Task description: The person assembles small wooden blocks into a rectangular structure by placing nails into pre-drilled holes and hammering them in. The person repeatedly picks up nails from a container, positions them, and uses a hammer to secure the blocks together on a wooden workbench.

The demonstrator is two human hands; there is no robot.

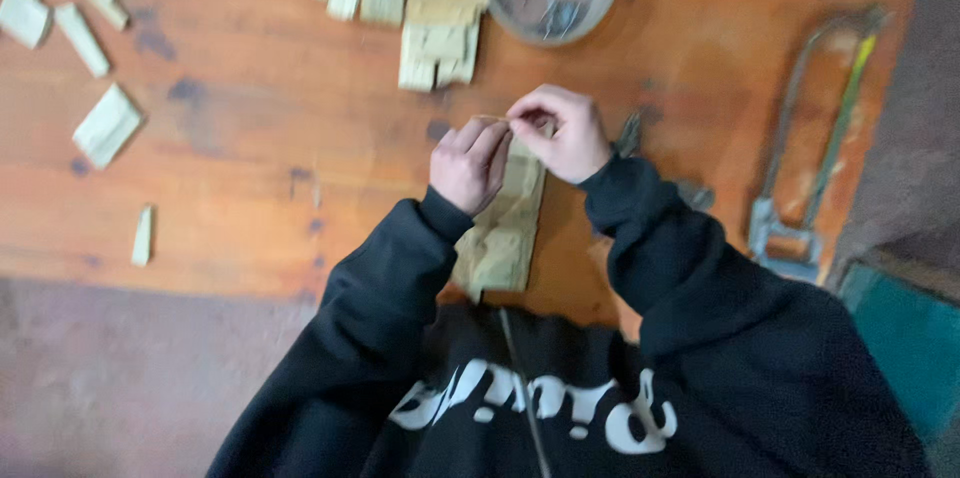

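Pale wooden strip (505, 223) lies lengthwise on the orange-brown wooden table (250, 128), its far end under both hands. Left hand (468, 164) and right hand (560, 133) pinch-grip something thin between fingertips, too blurred to identify; steady, close fingertips suit such fine work.

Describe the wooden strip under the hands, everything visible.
The wooden strip is pale tan, long and flat, apparently built of joined blocks, though blur hides detail. It lies on the orange-brown table, running from the table's near edge away from the person. The left hand and right hand rest on its far end, fingers pinched together.
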